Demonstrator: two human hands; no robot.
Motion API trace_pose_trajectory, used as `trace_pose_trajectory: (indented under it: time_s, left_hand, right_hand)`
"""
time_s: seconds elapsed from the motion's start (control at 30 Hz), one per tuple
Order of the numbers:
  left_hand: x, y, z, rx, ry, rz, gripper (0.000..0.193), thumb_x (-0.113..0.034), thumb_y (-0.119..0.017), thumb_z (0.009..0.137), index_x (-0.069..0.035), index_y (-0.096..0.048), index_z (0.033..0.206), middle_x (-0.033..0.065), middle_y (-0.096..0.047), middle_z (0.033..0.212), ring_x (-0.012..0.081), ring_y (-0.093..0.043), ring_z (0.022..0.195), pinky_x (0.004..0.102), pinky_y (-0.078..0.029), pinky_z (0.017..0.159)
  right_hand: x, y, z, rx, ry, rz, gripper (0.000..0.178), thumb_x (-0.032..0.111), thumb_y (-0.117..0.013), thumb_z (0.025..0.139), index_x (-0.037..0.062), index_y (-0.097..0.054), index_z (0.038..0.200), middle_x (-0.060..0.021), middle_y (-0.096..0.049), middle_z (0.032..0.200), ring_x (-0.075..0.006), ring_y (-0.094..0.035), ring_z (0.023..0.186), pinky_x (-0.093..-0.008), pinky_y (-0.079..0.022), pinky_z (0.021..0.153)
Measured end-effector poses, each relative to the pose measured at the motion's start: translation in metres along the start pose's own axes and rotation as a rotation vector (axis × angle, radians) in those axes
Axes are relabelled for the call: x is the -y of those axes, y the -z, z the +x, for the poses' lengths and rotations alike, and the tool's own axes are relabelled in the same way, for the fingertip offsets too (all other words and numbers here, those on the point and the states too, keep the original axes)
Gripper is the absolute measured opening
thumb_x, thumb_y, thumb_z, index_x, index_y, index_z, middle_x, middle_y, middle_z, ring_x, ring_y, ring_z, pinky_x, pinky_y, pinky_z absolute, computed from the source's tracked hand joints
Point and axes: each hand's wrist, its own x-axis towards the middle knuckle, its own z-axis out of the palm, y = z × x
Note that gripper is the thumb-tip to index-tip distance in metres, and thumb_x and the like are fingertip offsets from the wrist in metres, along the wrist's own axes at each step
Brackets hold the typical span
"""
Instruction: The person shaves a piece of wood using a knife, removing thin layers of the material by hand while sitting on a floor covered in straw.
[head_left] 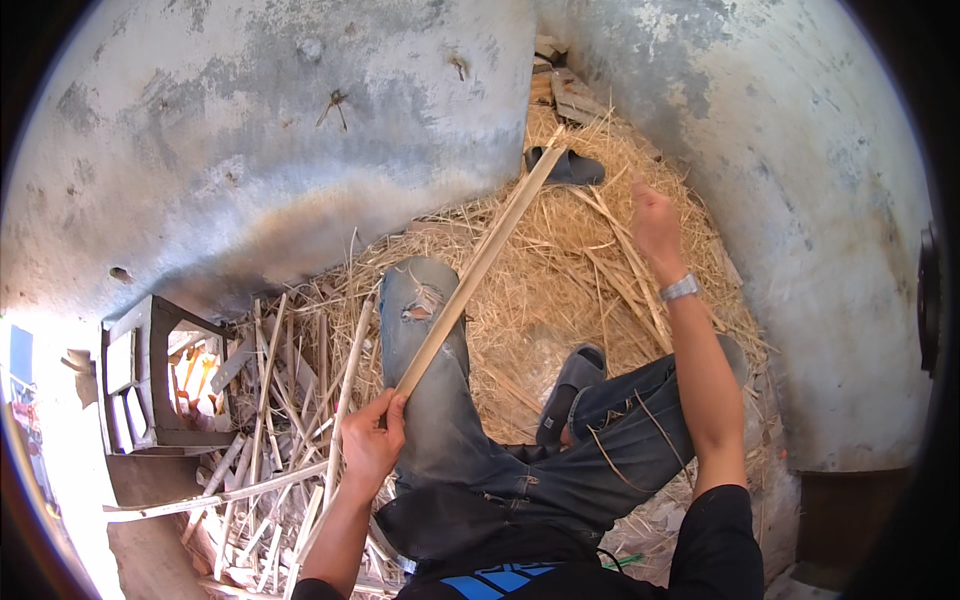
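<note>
- While the left hand point(372, 437) grips the near end of a long pale strip point(483, 260) between thumb and fingers, the strip rises slantwise, away from the person and to the right.
- The strip passes above the left knee of the worn jeans point(432, 395); whether it touches the cloth, I cannot tell.
- Its far end is narrow and looks split, and it overlaps, in this view, a dark sandal point(580, 168) which lies on the straw point(535, 345).
- The right hand point(656, 225) is lifted apart from the strip, to the right of its far half. Its fingers look partly curled, but I cannot tell if they close on something.
- A watch point(681, 287) with a light metallic band sits on the right wrist.
- Between the legs shows a foot in a second dark sandal point(573, 392).
- Over the right thigh of the jeans lies a thin string point(612, 466), curved in loops.
- Left of the person, many sticks point(348, 382) lie crossed in a loose heap, near a dark open frame point(190, 438).
- Behind the straw stand two grey, stained walls point(300, 180), which meet near a few wood pieces.
</note>
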Motion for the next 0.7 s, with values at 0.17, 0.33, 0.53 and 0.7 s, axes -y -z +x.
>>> trace_pose_trajectory:
  time_s: [0.17, 0.33, 0.53, 0.7]
  left_hand:
    - [-0.016, 0.008, 0.009, 0.066, 0.070, -0.021, 0.019, -0.015, -0.072, 0.098, 0.003, -0.076, 0.100, 0.0128, -0.065, 0.060, 0.0197, -0.064, 0.051, 0.0321, -0.047, 0.050]
    - [-0.015, 0.005, 0.007, 0.089, 0.101, -0.072, 0.019, -0.016, -0.072, 0.098, 0.003, -0.076, 0.100, 0.0100, -0.066, 0.060, 0.0149, -0.064, 0.052, 0.0301, -0.048, 0.051]
    - [-0.015, 0.005, 0.013, 0.109, 0.118, -0.072, 0.019, -0.017, -0.071, 0.099, 0.002, -0.076, 0.098, 0.0082, -0.063, 0.058, 0.0132, -0.060, 0.051, 0.0304, -0.045, 0.049]
    - [-0.011, 0.002, 0.013, 0.110, 0.097, -0.073, 0.020, -0.018, -0.071, 0.099, 0.002, -0.075, 0.095, 0.0093, -0.061, 0.057, 0.0141, -0.057, 0.048, 0.0318, -0.043, 0.048]
  right_hand:
    - [0.114, -0.040, -0.135, 0.563, 0.415, -0.091, 0.049, 0.049, -0.051, 0.104, 0.0063, -0.071, 0.091, -0.0197, -0.066, 0.067, -0.0416, -0.067, 0.064, -0.0517, -0.052, 0.058]
    - [0.103, -0.064, -0.151, 0.607, 0.486, -0.197, 0.048, 0.053, -0.058, 0.099, 0.0077, -0.070, 0.087, -0.0144, -0.065, 0.059, -0.0370, -0.065, 0.053, -0.0495, -0.050, 0.049]
    - [0.084, -0.061, -0.092, 0.367, 0.496, -0.264, 0.053, 0.054, -0.053, 0.102, 0.0080, -0.070, 0.082, -0.0137, -0.063, 0.057, -0.0346, -0.064, 0.050, -0.0487, -0.049, 0.046]
    - [0.103, -0.063, -0.125, 0.516, 0.561, -0.273, 0.050, 0.053, -0.053, 0.102, 0.0104, -0.073, 0.086, -0.0124, -0.062, 0.055, -0.0323, -0.063, 0.048, -0.0465, -0.048, 0.045]
